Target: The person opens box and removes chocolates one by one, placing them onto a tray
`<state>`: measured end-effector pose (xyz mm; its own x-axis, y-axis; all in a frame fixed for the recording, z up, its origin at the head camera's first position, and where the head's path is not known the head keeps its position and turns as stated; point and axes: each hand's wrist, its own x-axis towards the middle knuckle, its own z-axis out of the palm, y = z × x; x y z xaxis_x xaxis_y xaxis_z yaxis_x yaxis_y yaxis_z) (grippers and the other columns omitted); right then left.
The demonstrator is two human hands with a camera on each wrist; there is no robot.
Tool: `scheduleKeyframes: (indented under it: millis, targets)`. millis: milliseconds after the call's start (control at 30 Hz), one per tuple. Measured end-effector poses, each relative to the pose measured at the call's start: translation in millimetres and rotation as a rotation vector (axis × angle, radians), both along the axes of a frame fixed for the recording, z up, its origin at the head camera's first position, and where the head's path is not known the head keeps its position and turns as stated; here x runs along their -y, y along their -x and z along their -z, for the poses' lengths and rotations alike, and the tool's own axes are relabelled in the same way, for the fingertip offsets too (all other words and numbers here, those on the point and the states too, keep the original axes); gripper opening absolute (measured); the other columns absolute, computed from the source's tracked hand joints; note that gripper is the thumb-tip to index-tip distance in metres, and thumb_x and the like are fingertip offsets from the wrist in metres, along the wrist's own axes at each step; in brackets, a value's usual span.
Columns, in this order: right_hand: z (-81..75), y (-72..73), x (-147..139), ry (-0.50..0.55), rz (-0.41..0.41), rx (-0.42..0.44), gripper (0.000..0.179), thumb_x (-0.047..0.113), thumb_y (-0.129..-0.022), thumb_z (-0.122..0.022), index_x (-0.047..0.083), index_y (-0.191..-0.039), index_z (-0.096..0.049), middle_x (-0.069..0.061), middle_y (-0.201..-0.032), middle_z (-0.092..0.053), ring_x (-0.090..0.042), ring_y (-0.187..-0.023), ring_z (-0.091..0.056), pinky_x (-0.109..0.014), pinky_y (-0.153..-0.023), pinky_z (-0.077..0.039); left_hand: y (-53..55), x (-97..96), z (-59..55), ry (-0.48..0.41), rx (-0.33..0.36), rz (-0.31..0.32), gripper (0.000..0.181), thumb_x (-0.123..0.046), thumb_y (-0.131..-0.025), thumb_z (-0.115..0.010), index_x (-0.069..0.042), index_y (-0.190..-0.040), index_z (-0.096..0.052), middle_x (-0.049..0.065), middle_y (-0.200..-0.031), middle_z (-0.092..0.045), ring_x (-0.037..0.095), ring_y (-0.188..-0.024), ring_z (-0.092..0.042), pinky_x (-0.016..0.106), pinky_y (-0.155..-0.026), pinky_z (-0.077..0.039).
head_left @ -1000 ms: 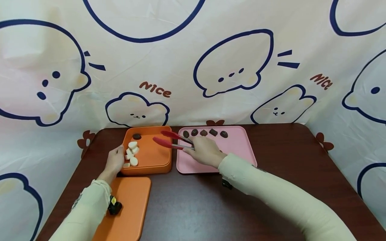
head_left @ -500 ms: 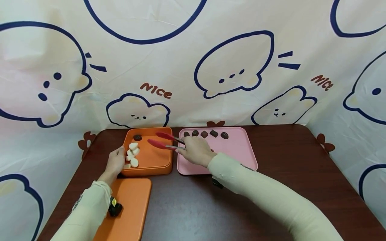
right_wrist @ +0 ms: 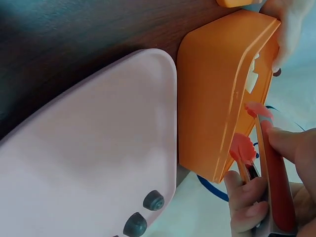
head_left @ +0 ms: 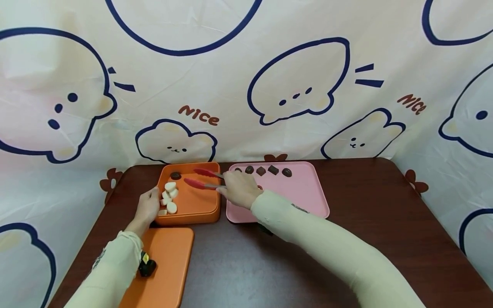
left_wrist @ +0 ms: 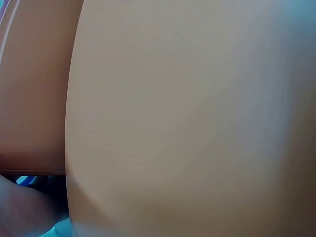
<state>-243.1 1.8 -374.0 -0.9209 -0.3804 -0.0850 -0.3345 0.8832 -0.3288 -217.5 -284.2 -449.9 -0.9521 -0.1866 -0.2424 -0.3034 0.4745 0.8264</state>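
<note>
Beyond the flat orange plastic panel, the deep orange rectangular plastic box is gripped at its left side by the left hand. Red-tipped metal tongs, grasped in the right hand, have been shifted farther left, so work is judged centred over the box; their parted tips are extended left of the grip, nothing visible between.

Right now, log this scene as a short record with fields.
left hand: grips the left side of the orange box
right hand: holds red-tipped tongs
tongs: tips apart over the box, nothing between them
box contents: white pieces at left, one dark chocolate behind them
pink tray: five dark chocolates visible along its far edge
orange lid: flat on the table, nearer than the box
</note>
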Motion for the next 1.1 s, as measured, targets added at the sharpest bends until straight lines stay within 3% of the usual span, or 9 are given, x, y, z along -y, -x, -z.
scheduleKeyframes:
  millis: [67, 133, 200, 333, 400, 467, 700, 967, 1100]
  targets:
    - [1.0, 1.9, 5.0, -0.018, -0.009, -0.010, 0.032, 0.044, -0.097, -0.067, 0.012, -0.100, -0.065, 0.000, -0.075, -0.058, -0.015, -0.062, -0.054, -0.024, -0.047, -0.040, -1.1, 0.3, 0.6, -0.007, 0.004, 0.008, 0.057, -0.046, -0.109, -0.011, -0.006, -0.094, -0.048, 0.017, -0.079, -0.051, 0.034, -0.087, -0.051, 0.045, -0.096, -0.039]
    - [2.3, 4.3, 10.0, -0.036, -0.014, -0.018, 0.032, 0.044, -0.097, -0.066, 0.012, -0.100, -0.065, 0.000, -0.075, -0.059, -0.015, -0.063, -0.055, -0.024, -0.049, -0.040, -2.7, 1.0, 0.3, -0.007, 0.008, 0.032, 0.064, -0.046, -0.109, -0.009, -0.002, -0.126, -0.053, 0.026, -0.097, -0.058, 0.040, -0.106, -0.053, 0.047, -0.105, -0.035]
    - [3.8, 6.9, 15.2, -0.054, -0.017, -0.019, 0.033, 0.045, -0.097, -0.066, 0.012, -0.101, -0.065, 0.000, -0.075, -0.058, -0.015, -0.064, -0.055, -0.023, -0.050, -0.040, -3.3, 1.8, -0.3, -0.006, 0.010, 0.044, 0.065, -0.044, -0.110, -0.008, 0.001, -0.135, -0.049, 0.025, -0.093, -0.058, 0.036, -0.097, -0.058, 0.048, -0.100, -0.042]
    - [6.9, 12.3, 25.5, -0.084, -0.031, -0.028, 0.034, 0.047, -0.097, -0.066, 0.013, -0.097, -0.066, 0.001, -0.073, -0.055, -0.015, -0.065, -0.055, -0.022, -0.050, -0.040, -3.5, 4.0, -1.8, 0.006, 0.016, 0.033, 0.064, -0.044, -0.110, -0.010, 0.000, -0.131, -0.051, -0.001, -0.057, -0.037, 0.017, -0.049, -0.032, 0.037, -0.067, -0.040]
    - [8.4, 14.7, 29.9, -0.099, -0.046, -0.034, 0.034, 0.047, -0.097, -0.065, 0.013, -0.093, -0.066, 0.001, -0.072, -0.053, -0.014, -0.064, -0.055, -0.023, -0.050, -0.040, -3.8, 4.5, -2.4, 0.004, 0.022, 0.027, 0.065, -0.046, -0.109, -0.010, 0.000, -0.119, -0.054, -0.003, -0.056, -0.037, 0.015, -0.049, -0.032, 0.036, -0.067, -0.038]
    - [9.3, 16.5, 33.6, -0.110, -0.053, -0.033, 0.034, 0.047, -0.097, -0.064, 0.014, -0.090, -0.065, 0.001, -0.070, -0.052, -0.015, -0.064, -0.055, -0.023, -0.050, -0.040, -4.5, 4.7, -2.7, 0.005, 0.023, 0.033, 0.068, -0.046, -0.108, -0.008, -0.003, -0.141, -0.048, -0.001, -0.063, -0.041, 0.020, -0.060, -0.044, 0.038, -0.078, -0.041]
    - [12.9, 23.4, 39.6, -0.122, -0.045, -0.055, 0.032, 0.046, -0.096, -0.067, 0.014, -0.092, -0.067, 0.000, -0.070, -0.054, -0.016, -0.063, -0.056, -0.024, -0.048, -0.040, 2.5, 1.7, -2.9, 0.007, -0.006, 0.033, 0.054, -0.048, -0.109, -0.011, -0.011, -0.081, -0.037, 0.008, -0.080, -0.045, 0.028, -0.071, -0.038, 0.044, -0.094, -0.034]
    - [15.6, 27.8, 43.7, -0.174, -0.067, -0.141, 0.030, 0.044, -0.096, -0.067, 0.015, -0.096, -0.069, 0.001, -0.076, -0.063, -0.016, -0.065, -0.060, -0.026, -0.052, -0.046, 4.1, 0.6, -2.8, 0.006, 0.001, 0.014, 0.054, -0.049, -0.109, -0.011, -0.011, -0.077, -0.034, 0.014, -0.077, -0.048, 0.032, -0.079, -0.043, 0.043, -0.096, -0.036]
    - [13.8, 24.5, 48.8, -0.205, -0.084, -0.174, 0.028, 0.043, -0.097, -0.067, 0.016, -0.101, -0.070, 0.002, -0.082, -0.068, -0.016, -0.068, -0.062, -0.029, -0.059, -0.051, 4.1, -0.3, -2.0, -0.003, -0.005, 0.011, 0.054, -0.046, -0.109, -0.012, -0.010, -0.079, -0.037, 0.031, -0.101, -0.054, 0.045, -0.116, -0.050, 0.048, -0.110, -0.036]
